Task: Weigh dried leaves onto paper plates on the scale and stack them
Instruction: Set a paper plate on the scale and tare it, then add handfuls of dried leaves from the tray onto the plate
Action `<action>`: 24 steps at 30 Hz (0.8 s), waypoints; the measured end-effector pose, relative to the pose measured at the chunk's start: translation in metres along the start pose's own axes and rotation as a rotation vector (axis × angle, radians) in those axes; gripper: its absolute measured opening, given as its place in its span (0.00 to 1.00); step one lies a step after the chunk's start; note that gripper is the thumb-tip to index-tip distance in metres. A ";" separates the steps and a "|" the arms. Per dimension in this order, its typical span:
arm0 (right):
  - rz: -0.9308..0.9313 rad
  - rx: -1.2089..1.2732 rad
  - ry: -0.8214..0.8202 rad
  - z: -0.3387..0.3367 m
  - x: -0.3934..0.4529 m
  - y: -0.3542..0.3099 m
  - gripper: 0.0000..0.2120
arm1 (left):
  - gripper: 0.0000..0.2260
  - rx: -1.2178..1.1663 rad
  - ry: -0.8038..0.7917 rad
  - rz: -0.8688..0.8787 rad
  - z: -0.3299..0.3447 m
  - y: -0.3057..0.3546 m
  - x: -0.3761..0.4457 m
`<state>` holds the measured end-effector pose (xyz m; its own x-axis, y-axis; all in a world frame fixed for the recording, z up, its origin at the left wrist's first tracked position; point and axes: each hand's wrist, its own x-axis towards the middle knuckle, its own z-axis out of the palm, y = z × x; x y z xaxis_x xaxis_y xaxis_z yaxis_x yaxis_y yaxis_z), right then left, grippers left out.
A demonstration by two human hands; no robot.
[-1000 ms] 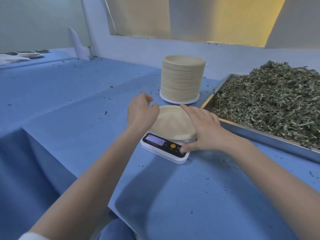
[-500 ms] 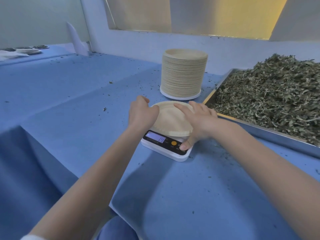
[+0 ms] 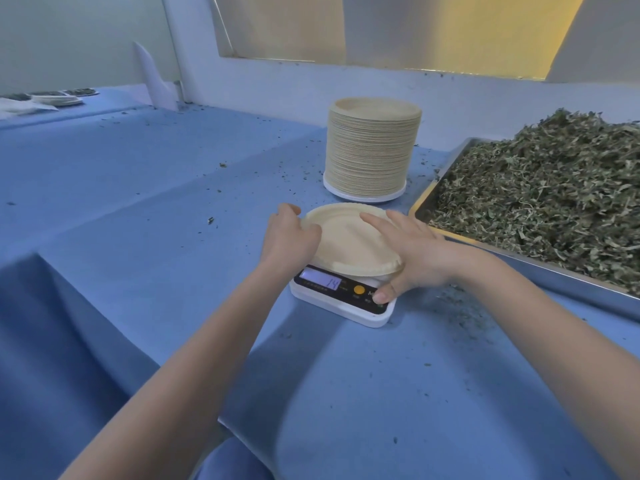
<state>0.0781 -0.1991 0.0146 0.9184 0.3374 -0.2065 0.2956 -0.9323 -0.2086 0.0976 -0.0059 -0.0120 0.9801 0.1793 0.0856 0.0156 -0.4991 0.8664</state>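
On the white digital scale sat an empty paper plate, display reading 14. Left hand gripped its left rim, fingers curled; right hand lay flat across it, thumb on the scale's panel. Dried leaves filled the metal tray alongside, plate stack behind.

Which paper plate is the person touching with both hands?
The single paper plate lying on the scale, with the left hand and right hand at its edges. The tall plate stack behind stands untouched.
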 end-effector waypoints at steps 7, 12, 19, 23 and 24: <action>-0.010 0.070 0.009 -0.004 -0.003 0.006 0.62 | 0.22 0.031 -0.011 0.027 0.013 0.007 0.007; 0.095 -0.084 0.015 -0.007 0.007 -0.008 0.68 | 0.20 0.048 0.004 0.012 0.016 0.006 0.007; -0.076 0.036 0.006 -0.018 -0.004 -0.015 0.69 | 0.22 0.088 0.065 0.018 0.000 0.010 0.005; -0.143 0.199 0.064 -0.028 -0.012 -0.017 0.67 | 0.22 0.115 0.113 0.089 -0.012 0.021 0.005; -0.167 0.234 0.087 -0.030 -0.013 -0.018 0.65 | 0.21 0.114 0.118 0.114 -0.014 0.025 0.005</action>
<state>0.0683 -0.1904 0.0498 0.8841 0.4619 -0.0701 0.3853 -0.8057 -0.4499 0.1003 -0.0058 0.0166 0.9468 0.2111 0.2430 -0.0654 -0.6133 0.7872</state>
